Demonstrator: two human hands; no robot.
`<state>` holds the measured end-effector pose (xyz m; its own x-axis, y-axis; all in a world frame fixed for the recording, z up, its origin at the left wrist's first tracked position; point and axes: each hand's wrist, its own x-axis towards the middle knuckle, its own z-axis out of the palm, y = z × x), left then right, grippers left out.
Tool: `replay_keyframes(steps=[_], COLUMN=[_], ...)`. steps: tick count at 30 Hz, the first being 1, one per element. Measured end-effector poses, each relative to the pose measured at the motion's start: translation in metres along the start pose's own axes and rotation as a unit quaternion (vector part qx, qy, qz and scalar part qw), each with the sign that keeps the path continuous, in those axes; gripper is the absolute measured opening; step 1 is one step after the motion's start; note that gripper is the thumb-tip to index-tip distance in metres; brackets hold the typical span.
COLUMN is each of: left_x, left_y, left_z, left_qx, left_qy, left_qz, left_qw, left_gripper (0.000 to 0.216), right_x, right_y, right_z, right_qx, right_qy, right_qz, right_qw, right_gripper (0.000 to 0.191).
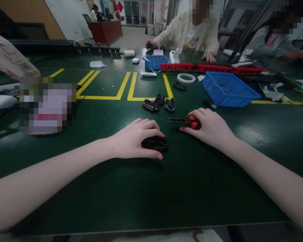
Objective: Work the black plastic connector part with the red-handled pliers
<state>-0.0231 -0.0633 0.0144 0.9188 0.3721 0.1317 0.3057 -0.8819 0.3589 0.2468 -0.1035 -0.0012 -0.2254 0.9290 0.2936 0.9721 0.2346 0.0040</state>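
My left hand [138, 139] is closed around a black plastic part [155, 143], fingers over its top and thumb along the near side, low over the green table [141, 195]. In my right hand [209, 126] is a pair of needle-nose pliers [183, 122] with red and black handles. The jaws point left, past the far side of the black part and apart from it. Several similar black parts [151, 105] lie in a small cluster just beyond my hands. Another black part [179, 86] rests farther back.
A blue bin [229, 89] stands beyond my right hand, with a tape roll [186, 78] to its left. Farther back are a smaller blue bin [155, 63] and red strips [212, 68]. Yellow lines [101, 97] mark the table. A person [187, 33] sits opposite; another is at right.
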Motion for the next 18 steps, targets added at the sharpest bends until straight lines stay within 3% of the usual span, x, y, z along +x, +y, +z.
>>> replay_keyframes(steps=[4,8,12,15,18], left_x=[-0.004,-0.005,-0.003,-0.001,0.000], left_y=[0.001,-0.005,-0.009,-0.007,-0.006], left_z=[0.000,0.003,0.003,0.001,0.001], left_qx=[0.042,0.060,0.216,0.310,0.338], left_qy=[-0.002,0.055,0.110,0.095,0.071], left_qz=[-0.012,-0.034,0.025,0.073,0.091], left_qw=[0.999,0.996,0.970,0.943,0.934], left_gripper=[0.037,0.034,0.028,0.032,0.035], right_x=[-0.001,-0.003,-0.007,-0.009,-0.008], right_y=[0.002,-0.005,-0.020,-0.030,-0.032], right_z=[0.001,-0.006,-0.012,-0.010,-0.006], right_qx=[-0.006,0.015,0.047,0.063,0.069], right_qy=[0.009,0.081,0.106,0.097,0.082], right_qz=[-0.016,-0.060,-0.149,-0.206,-0.232], right_qw=[1.000,0.995,0.982,0.972,0.967], right_gripper=[0.054,0.044,0.028,0.022,0.020])
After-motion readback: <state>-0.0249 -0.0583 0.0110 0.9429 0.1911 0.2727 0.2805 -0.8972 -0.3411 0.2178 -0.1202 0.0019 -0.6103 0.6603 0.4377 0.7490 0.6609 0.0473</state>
